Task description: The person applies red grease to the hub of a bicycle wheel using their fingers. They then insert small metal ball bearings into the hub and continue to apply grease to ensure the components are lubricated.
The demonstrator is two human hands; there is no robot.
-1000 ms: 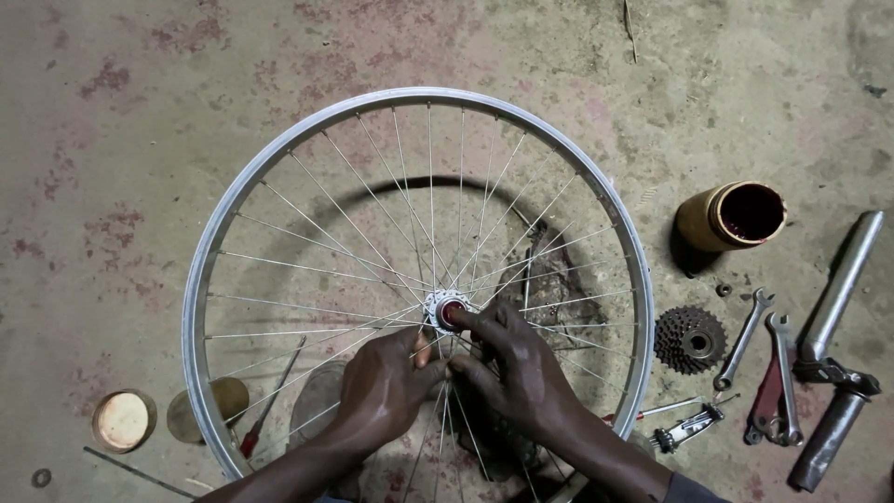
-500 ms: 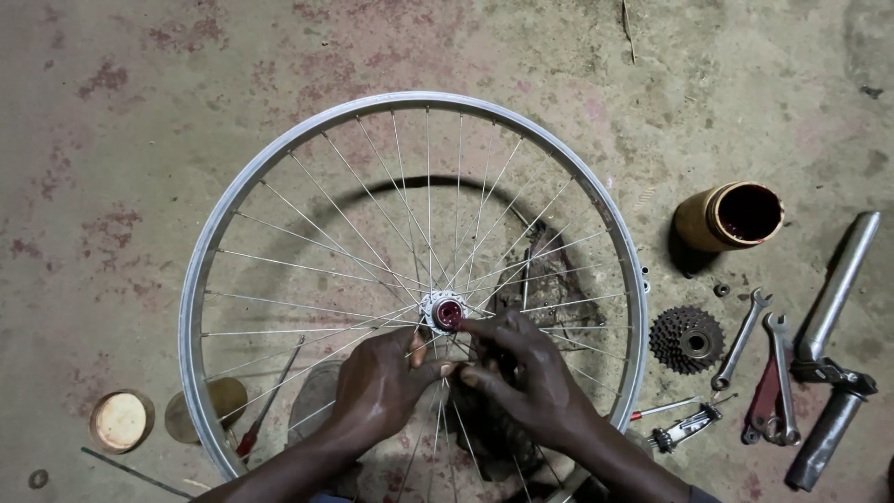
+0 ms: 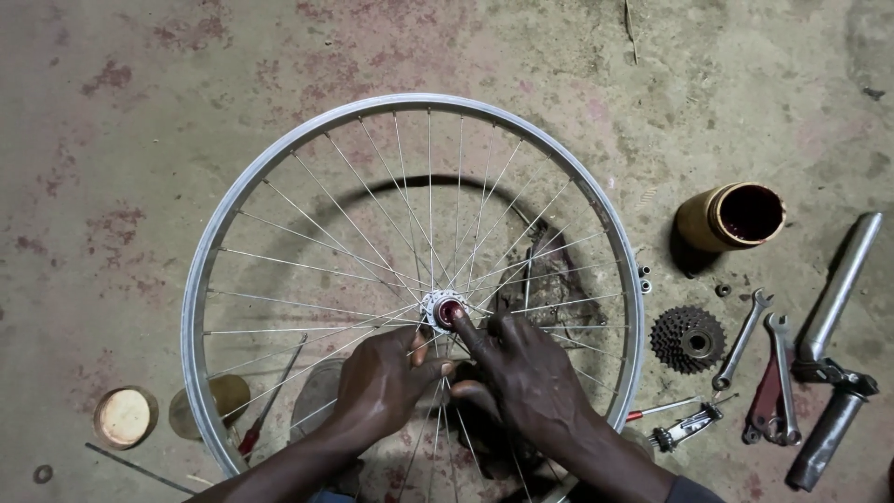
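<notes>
A silver spoked bicycle wheel [image 3: 200, 279] lies over the concrete floor, its hub [image 3: 441, 308] near the middle with a reddish opening. My right hand [image 3: 526, 373] rests on the spokes, its forefinger tip pressed at the hub opening. My left hand [image 3: 382, 377] grips the spokes just below and left of the hub, fingers curled beside the right thumb. Whether either hand pinches a small part is hidden.
Right of the rim lie a toothed cog cluster [image 3: 687, 338], two spanners [image 3: 742, 337], red-handled pliers [image 3: 765, 401], a metal pipe tool [image 3: 833, 345] and a tipped brown can [image 3: 731, 217]. A lid [image 3: 124, 416] and red-handled screwdriver [image 3: 265, 410] lie at the left.
My right forefinger has moved up onto the hub opening; the hands have shifted slightly and the wheel stays where it was.
</notes>
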